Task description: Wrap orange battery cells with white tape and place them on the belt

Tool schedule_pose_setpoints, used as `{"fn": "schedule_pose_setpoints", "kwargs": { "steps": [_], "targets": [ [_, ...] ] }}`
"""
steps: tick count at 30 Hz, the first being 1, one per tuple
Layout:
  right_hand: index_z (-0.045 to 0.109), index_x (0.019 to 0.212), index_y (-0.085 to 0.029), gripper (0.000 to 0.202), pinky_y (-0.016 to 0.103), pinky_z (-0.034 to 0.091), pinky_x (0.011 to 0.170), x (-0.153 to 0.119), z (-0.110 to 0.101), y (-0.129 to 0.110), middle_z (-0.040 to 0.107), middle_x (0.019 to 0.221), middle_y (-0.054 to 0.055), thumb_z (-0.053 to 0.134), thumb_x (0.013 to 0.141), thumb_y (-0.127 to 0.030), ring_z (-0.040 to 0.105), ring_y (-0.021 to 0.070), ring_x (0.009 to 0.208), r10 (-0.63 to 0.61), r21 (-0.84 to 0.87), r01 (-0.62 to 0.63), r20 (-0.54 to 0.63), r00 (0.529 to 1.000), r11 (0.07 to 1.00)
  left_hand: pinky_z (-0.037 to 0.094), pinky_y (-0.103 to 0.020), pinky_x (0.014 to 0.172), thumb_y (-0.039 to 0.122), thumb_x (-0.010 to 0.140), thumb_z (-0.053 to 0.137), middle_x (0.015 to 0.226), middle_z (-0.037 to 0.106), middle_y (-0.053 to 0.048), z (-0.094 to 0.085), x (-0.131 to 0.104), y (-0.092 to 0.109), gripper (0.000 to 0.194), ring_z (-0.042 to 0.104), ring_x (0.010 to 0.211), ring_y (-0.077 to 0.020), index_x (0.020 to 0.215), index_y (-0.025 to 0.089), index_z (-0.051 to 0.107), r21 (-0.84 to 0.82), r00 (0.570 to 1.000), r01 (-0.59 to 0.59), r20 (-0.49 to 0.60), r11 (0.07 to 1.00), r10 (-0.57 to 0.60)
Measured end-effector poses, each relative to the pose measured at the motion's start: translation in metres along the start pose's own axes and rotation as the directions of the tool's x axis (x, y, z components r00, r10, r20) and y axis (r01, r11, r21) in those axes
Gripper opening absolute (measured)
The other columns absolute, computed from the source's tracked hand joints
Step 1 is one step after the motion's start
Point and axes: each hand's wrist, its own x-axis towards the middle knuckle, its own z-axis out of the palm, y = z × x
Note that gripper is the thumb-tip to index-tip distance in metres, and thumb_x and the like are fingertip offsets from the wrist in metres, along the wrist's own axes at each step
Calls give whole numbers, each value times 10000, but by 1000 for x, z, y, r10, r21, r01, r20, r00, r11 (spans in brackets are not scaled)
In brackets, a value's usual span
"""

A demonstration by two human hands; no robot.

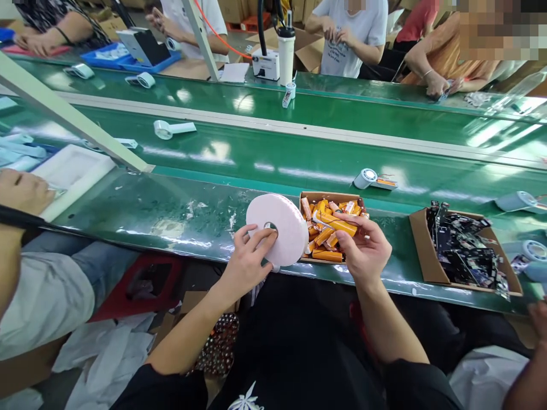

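Observation:
My left hand [251, 250] grips a thick white roll of tape [282, 225], its fingers at the centre hole and lower edge. The roll stands on edge, tilted toward me. In my right hand [367, 247] an orange cylindrical battery [339, 224] is pinched between thumb and fingers, above a cardboard box [305, 198]. Several more orange batteries [327, 254] with thin wires fill that box. The roll is just left of the box and partly covers its left side.
A second cardboard box [416, 239] at right holds dark circuit boards [459, 245]. Light-blue handheld fan parts [365, 178] lie on the green conveyor belt [256, 154]. A slanted metal post [77, 114] rises at left. Co-workers sit across the belt and on both sides.

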Motion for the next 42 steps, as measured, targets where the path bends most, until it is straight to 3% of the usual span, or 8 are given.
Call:
{"fn": "schedule_pose_setpoints", "kwargs": {
  "steps": [7,13,20,30,32,35,38,42],
  "targets": [
    [767,838,-222,445,334,595,606,17,-18,-11,750,744,16,908,804,-643,687,206,599,-113,-363,136,84,990,922,440,-504,1107,67,878,631,1328,713,-101,-8,-3,6,536,520,1305,-333,1396,204,631,137,994,-101,-21,985,105],
    [665,824,-235,519,400,640,806,20,-12,-16,780,909,60,897,774,-696,764,274,851,-41,-312,101,193,980,945,410,-469,1104,86,939,610,1373,713,-67,-15,-2,10,485,553,1268,-292,1409,202,615,215,988,-149,-5,965,153],
    [599,819,-226,699,237,458,420,11,-8,-9,605,616,-47,839,661,-863,516,116,456,-78,-372,105,86,993,922,415,-449,1093,62,916,635,1364,721,-48,-13,-1,12,496,531,1257,-292,1393,196,630,239,985,-156,-31,958,169],
    [682,879,-218,532,246,535,536,0,1,-6,670,690,-6,913,771,-685,631,157,573,-2,-347,65,180,984,935,434,-470,1075,70,911,691,1294,751,-23,-13,6,17,470,521,1178,-301,1348,244,683,307,978,-129,-115,943,172],
    [699,1121,-241,516,272,625,684,1,-6,-4,758,893,25,925,815,-588,739,204,761,120,-216,-50,326,938,975,440,-470,1066,74,901,714,1273,755,-15,-16,8,15,474,497,1155,-304,1335,262,698,344,973,-103,-162,933,167],
    [585,1426,-292,585,331,665,840,10,-21,-2,783,1027,18,855,929,-442,779,225,919,309,-70,-329,566,765,942,451,-460,1055,71,882,742,1244,757,-12,-20,13,13,511,446,1149,-307,1342,290,703,371,959,-94,-214,924,184],
    [618,1444,-278,578,367,666,931,21,-30,-4,790,1081,21,856,925,-367,779,245,1014,390,-57,-477,666,636,877,456,-455,1043,70,877,753,1235,753,-13,-21,18,15,555,413,1132,-304,1366,326,691,367,953,-113,-223,923,205],
    [744,1233,-229,427,361,685,910,22,-17,-3,802,1025,21,916,854,-325,792,237,935,416,54,-491,455,788,870,363,-515,1097,139,893,767,1225,756,-12,-18,21,20,499,430,1096,-301,1344,342,696,424,957,-35,-246,905,153]
  ]
}}
